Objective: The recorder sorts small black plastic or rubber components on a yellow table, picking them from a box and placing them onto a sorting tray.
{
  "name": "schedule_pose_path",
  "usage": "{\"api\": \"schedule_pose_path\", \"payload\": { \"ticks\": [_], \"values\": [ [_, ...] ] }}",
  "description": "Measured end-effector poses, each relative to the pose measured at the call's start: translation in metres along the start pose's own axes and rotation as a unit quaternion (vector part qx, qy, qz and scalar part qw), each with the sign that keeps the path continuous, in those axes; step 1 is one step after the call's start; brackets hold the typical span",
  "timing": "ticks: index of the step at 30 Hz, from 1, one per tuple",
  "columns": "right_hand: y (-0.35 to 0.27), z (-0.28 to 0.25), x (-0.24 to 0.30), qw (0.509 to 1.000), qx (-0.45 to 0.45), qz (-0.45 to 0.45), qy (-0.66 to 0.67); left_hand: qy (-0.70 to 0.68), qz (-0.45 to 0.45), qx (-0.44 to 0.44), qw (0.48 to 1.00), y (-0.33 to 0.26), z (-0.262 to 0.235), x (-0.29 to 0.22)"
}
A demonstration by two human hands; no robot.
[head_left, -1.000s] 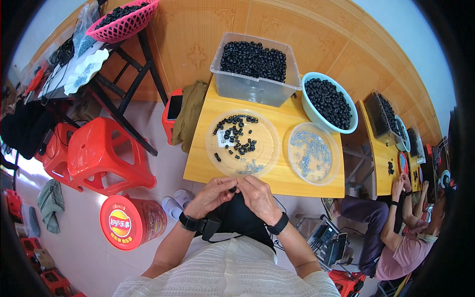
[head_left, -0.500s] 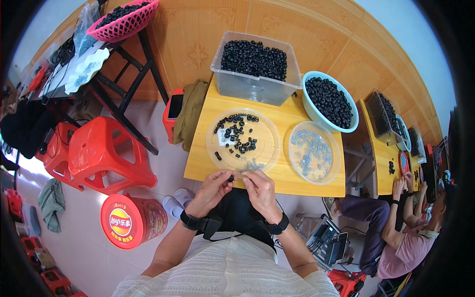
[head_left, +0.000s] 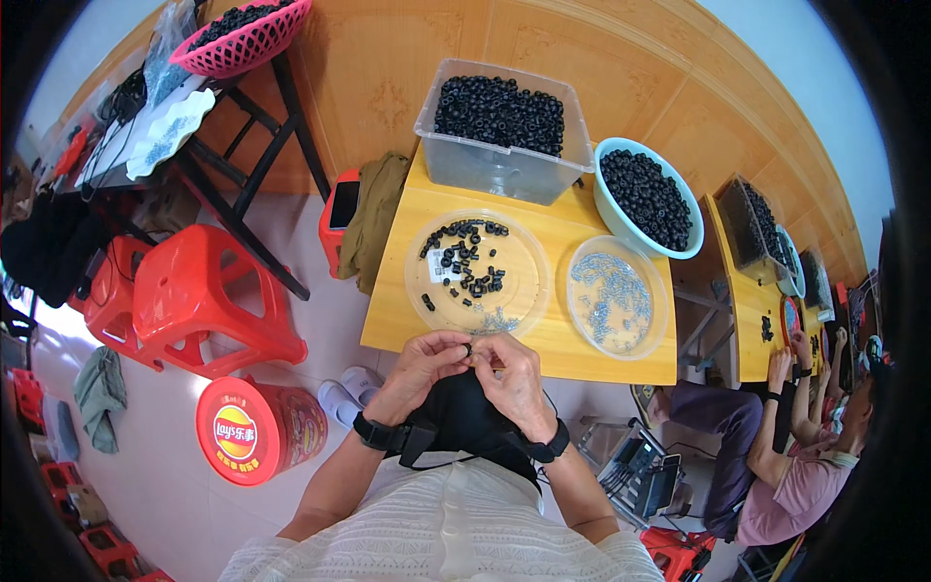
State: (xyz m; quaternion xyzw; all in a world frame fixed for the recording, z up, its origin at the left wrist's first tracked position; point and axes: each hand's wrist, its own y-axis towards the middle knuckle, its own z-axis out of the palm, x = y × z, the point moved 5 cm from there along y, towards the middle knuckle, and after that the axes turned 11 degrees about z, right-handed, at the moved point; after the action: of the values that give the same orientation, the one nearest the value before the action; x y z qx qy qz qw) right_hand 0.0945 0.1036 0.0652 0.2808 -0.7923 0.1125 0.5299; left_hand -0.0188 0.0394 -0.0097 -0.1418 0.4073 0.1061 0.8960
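Observation:
My left hand [head_left: 424, 371] pinches a small round black plastic part [head_left: 468, 348] at the table's front edge. Against it my right hand [head_left: 510, 384] has its fingertips pressed together; whatever they grip is too small to make out. Just beyond the hands lies a shallow clear round tray [head_left: 521, 276] with loose black parts [head_left: 477, 281] and a little heap of tiny silvery pieces [head_left: 498, 321]. To its right, a second clear round tray [head_left: 657, 335] holds many more silvery pieces [head_left: 613, 289].
Behind the trays, a clear plastic bin [head_left: 504, 177] and a pale blue bowl [head_left: 694, 241] are full of black parts. Red stools [head_left: 199, 291] and a red snack tub [head_left: 257, 432] stand left. Another person [head_left: 795, 475] works at a table on the right.
My right hand has come leftward to meet the left, and their fingertips now join at the black part. The left hand has shifted slightly right. The trays look unchanged.

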Motion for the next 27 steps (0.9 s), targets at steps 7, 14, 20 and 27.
{"api": "schedule_pose_path", "payload": {
  "ticks": [7, 14, 20, 27],
  "values": [
    [0.003, 0.001, -0.007, 0.998, 0.04, 0.053, 0.011, 0.018, 0.002, 0.02, 1.0, -0.004, 0.002, -0.004],
    [0.007, 0.003, -0.004, 0.998, 0.055, 0.041, 0.009, -0.018, 0.007, 0.037, 0.999, -0.003, -0.001, -0.001],
    [-0.002, 0.011, 0.021, 0.996, -0.026, -0.072, -0.041, -0.109, 0.04, 0.035, 0.993, 0.0, -0.012, 0.004],
    [0.053, 0.014, -0.01, 0.993, -0.018, -0.033, -0.112, -0.135, 0.066, 0.039, 0.988, -0.001, -0.018, -0.006]
  ]
}}
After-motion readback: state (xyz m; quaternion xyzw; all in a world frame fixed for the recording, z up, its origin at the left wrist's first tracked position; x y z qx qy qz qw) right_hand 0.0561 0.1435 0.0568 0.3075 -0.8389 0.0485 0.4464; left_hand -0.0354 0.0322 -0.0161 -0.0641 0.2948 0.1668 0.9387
